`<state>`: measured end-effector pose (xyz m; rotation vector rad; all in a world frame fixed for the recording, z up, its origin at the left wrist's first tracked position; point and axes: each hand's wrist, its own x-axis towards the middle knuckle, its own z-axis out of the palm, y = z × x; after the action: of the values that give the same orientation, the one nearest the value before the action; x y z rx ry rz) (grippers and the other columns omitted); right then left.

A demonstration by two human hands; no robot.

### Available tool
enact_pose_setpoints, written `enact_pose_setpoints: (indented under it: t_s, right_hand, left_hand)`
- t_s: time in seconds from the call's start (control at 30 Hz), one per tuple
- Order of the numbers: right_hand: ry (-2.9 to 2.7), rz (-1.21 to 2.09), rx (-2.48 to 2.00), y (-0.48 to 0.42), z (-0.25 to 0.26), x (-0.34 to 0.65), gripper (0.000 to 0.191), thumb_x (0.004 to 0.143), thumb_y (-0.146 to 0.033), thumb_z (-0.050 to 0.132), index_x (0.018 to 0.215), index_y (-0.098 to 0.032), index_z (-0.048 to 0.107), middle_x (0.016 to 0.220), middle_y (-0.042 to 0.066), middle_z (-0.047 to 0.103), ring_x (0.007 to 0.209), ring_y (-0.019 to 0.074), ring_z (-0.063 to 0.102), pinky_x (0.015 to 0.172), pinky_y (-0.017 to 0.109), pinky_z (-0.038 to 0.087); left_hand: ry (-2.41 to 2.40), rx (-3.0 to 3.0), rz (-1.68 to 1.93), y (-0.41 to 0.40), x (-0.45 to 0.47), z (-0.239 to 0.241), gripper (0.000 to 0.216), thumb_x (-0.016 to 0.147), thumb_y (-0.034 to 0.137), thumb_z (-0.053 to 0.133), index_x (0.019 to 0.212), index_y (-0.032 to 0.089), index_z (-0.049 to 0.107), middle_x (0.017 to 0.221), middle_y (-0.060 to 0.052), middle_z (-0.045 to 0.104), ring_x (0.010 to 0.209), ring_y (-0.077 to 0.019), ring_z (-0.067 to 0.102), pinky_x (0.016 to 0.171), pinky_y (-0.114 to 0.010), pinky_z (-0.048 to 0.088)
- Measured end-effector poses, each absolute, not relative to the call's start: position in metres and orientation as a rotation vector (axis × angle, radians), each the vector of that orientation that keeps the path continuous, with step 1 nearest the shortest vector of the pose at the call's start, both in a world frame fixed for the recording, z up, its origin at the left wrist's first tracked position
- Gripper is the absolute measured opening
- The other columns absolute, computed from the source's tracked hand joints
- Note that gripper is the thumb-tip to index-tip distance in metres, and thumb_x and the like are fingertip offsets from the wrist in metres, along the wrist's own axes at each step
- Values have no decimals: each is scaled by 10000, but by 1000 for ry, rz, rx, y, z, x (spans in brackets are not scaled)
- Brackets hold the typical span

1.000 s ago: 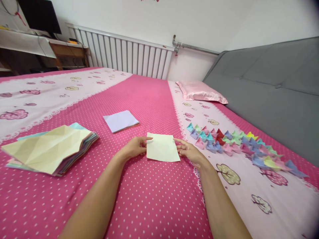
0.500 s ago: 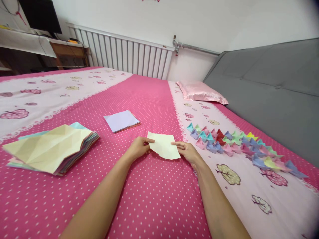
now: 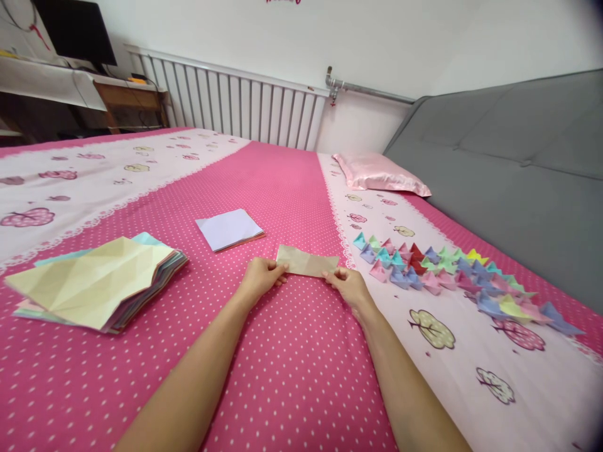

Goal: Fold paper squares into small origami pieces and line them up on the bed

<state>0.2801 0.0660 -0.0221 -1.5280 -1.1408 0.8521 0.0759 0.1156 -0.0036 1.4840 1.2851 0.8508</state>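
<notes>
A pale yellow sheet of paper (image 3: 307,261) is held up over the bed, tilted so that it looks like a narrow strip. My left hand (image 3: 262,277) pinches its left lower corner between thumb and fingers. At the opposite corner, my right hand (image 3: 349,286) grips the paper the same way. Just beyond my left hand lies a neat stack of square paper (image 3: 230,228), lilac on top. A larger pile of creased paper (image 3: 97,279), cream on top, sits farther left.
Several small folded paper boats (image 3: 438,269) in many colours stand in rows on the right. The pink dotted bedspread (image 3: 296,364) lies under everything. Toward the back are a pink pillow (image 3: 379,172), a grey padded headboard (image 3: 509,169), a radiator (image 3: 226,94) and a desk with a monitor (image 3: 75,31).
The paper has tipped from facing me broadly to a shallow, shaded strip. Both hands still hold it, now by its near corners, and my right hand has come slightly left.
</notes>
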Motion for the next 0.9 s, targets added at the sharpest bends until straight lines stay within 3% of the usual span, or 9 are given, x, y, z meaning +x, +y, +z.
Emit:
enact_pose_setpoints:
  t_s: [0.13,0.33,0.47,0.57,0.63,0.73,0.8,0.9]
  right_hand:
    - [-1091,745,-1555,67,-25,272,338,613,-458,667,542,-153,539,481,-52,501,484,91,418,508,229,296]
    - [-894,809,-1352,65,-23,259,289,599,-375,705,681,-158,532,578,-29,579,515,101,506,537,236,392]
    - [-781,757,-1209,63,-17,252,362,573,-292,732,809,-185,478,705,-9,633,601,126,586,551,237,443]
    - [-785,741,-1104,62,-11,250,462,594,-254,716,975,-189,462,849,28,656,739,155,628,692,296,484]
    - [-843,760,-1042,61,-7,248,477,627,-255,691,1040,-182,464,927,54,651,826,169,625,781,330,473]
    - [-943,790,-994,57,-1,243,400,677,-278,652,1033,-173,504,1010,78,633,927,183,598,830,329,452]
    - [-981,796,-1002,55,2,239,352,696,-301,634,1005,-171,528,1019,79,630,930,184,589,795,306,461]
    - [-997,817,-1034,52,4,234,350,709,-324,622,1016,-177,539,996,67,630,848,167,585,653,251,467]
  left_hand:
    - [1303,1423,917,115,78,-4,243,677,321,615,562,112,663,539,-75,651,462,-127,561,496,-231,427]
    - [1179,1211,1121,110,81,1,228,603,291,692,722,97,695,623,-56,666,479,-88,526,497,-210,396]
    - [953,1033,1269,107,84,10,526,541,225,744,1045,137,619,722,-32,675,585,-100,573,523,-197,410]
    - [810,983,1306,106,85,15,739,556,184,733,1240,215,454,729,12,660,633,-100,587,536,-187,421]
    - [712,933,1304,105,86,17,689,568,161,722,1208,220,475,789,8,663,693,-100,599,577,-183,440]
    - [556,862,1245,102,88,18,387,612,161,697,989,151,609,901,-37,670,824,-121,606,714,-197,461]
    - [490,811,1209,99,89,17,244,651,160,674,890,126,636,938,-57,670,885,-138,601,795,-218,455]
    - [460,715,1197,96,92,17,223,691,125,642,913,139,630,970,-49,669,919,-133,598,840,-227,457]
